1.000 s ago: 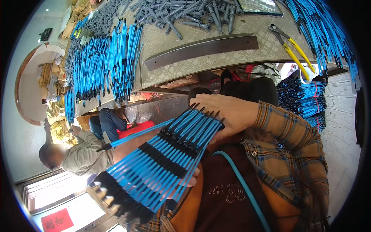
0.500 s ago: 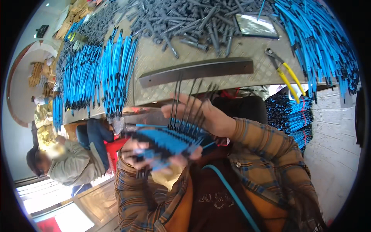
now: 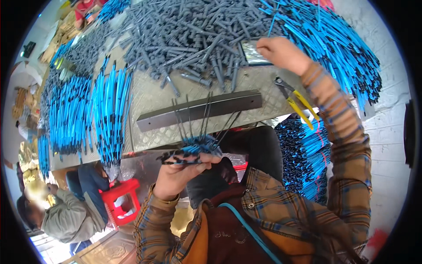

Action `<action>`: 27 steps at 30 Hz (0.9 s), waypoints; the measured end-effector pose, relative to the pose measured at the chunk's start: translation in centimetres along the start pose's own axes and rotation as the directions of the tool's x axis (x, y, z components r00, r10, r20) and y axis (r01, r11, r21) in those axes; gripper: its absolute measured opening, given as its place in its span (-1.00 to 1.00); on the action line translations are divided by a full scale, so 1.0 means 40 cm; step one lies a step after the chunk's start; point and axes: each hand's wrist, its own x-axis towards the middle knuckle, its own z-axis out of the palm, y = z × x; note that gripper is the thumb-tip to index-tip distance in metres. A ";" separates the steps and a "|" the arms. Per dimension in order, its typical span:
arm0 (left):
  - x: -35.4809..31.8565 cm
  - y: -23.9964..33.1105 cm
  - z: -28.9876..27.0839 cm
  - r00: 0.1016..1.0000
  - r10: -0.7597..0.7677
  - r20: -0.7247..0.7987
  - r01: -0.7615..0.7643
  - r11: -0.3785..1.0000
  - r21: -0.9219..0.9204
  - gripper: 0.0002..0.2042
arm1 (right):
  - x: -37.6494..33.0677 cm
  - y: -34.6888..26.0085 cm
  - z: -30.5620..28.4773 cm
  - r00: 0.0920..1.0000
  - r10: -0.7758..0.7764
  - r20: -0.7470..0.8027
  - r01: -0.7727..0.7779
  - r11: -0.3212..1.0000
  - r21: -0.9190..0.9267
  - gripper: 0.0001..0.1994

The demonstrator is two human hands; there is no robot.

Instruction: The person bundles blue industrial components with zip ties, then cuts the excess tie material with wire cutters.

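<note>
My left hand (image 3: 179, 177) is closed around a bundle of blue and black sticks (image 3: 191, 152), held low in front of the table's near edge. Several thin black rods stand up out of the bundle. Farther right, my right hand (image 3: 283, 53) reaches over the table, its fingers curled together at a flat, shiny silver pad (image 3: 254, 56) with a dark edge. What those fingertips hold, if anything, is too small to see. A thin blue stick (image 3: 273, 20) rises just beyond them.
Grey plastic plugs (image 3: 184, 35) cover the back of the table. Blue sticks are heaped at right (image 3: 338, 48) and laid in rows at left (image 3: 70, 114). A dark metal bar (image 3: 200, 110) and yellow-handled pliers (image 3: 299, 103) lie nearer. Another person (image 3: 74, 215) sits at left by a red stool (image 3: 123, 202).
My right hand has left the bundle and moved up and right to the silver pad. My left hand keeps the bundle, now tilted so its stick ends show less.
</note>
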 end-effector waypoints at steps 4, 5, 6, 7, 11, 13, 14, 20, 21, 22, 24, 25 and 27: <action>-0.015 0.002 -0.008 0.992 0.123 -0.014 -0.123 0.991 0.046 -0.82 | 0.033 0.027 0.090 0.999 0.001 0.045 0.015 0.940 -0.342 -0.82; -0.013 -0.001 -0.014 0.979 0.204 0.013 -0.205 0.976 0.076 -0.81 | 0.035 0.051 0.105 1.000 -0.016 0.017 0.021 0.927 -0.376 -0.84; -0.014 -0.004 -0.019 0.958 0.285 0.035 -0.287 0.952 0.106 -0.79 | 0.038 0.053 0.111 0.999 -0.042 -0.010 0.035 0.913 -0.406 -0.85; -0.010 -0.005 -0.021 0.958 0.285 0.033 -0.287 0.952 0.110 -0.79 | 0.036 0.056 0.114 0.999 -0.046 -0.011 0.038 0.914 -0.404 -0.85; 0.012 -0.012 -0.008 0.958 0.287 0.011 -0.285 0.946 0.153 -0.75 | 0.024 0.058 0.102 0.997 -0.056 -0.062 0.025 0.908 -0.418 -0.85; 0.016 -0.026 0.003 0.986 0.161 -0.050 -0.161 0.987 0.010 -0.79 | 0.012 0.031 0.072 0.994 -0.035 -0.108 -0.007 0.930 -0.367 -0.86; 0.017 -0.029 0.007 0.993 0.095 -0.074 -0.100 0.993 -0.065 -0.80 | 0.009 0.024 0.061 0.991 -0.024 -0.130 -0.022 0.940 -0.340 -0.87; 0.018 -0.018 0.030 0.987 0.070 -0.142 -0.085 0.991 -0.101 -0.79 | 0.002 0.037 0.067 0.994 -0.040 -0.105 0.018 0.979 -0.204 -0.86; 0.018 -0.017 0.033 0.987 0.077 -0.139 -0.088 0.994 -0.069 -0.78 | -0.002 0.035 0.069 0.991 -0.029 -0.127 0.009 0.988 -0.155 -0.86; 0.017 -0.016 0.036 0.987 0.084 -0.136 -0.090 0.995 -0.035 -0.77 | -0.006 0.034 0.070 0.989 -0.016 -0.148 0.001 0.994 -0.105 -0.86; 0.014 -0.012 0.043 0.987 0.078 -0.137 -0.082 0.996 -0.021 -0.78 | -0.017 0.032 0.074 0.990 -0.019 -0.142 -0.001 0.990 -0.144 -0.85; 0.011 -0.011 0.047 0.988 0.066 -0.143 -0.068 0.998 -0.011 -0.79 | -0.022 0.031 0.077 0.992 -0.021 -0.128 -0.003 0.984 -0.178 -0.84; 0.013 -0.009 0.053 0.988 0.057 -0.141 -0.057 0.998 0.002 -0.80 | -0.024 0.038 0.077 0.992 -0.018 -0.121 -0.009 0.976 -0.217 -0.84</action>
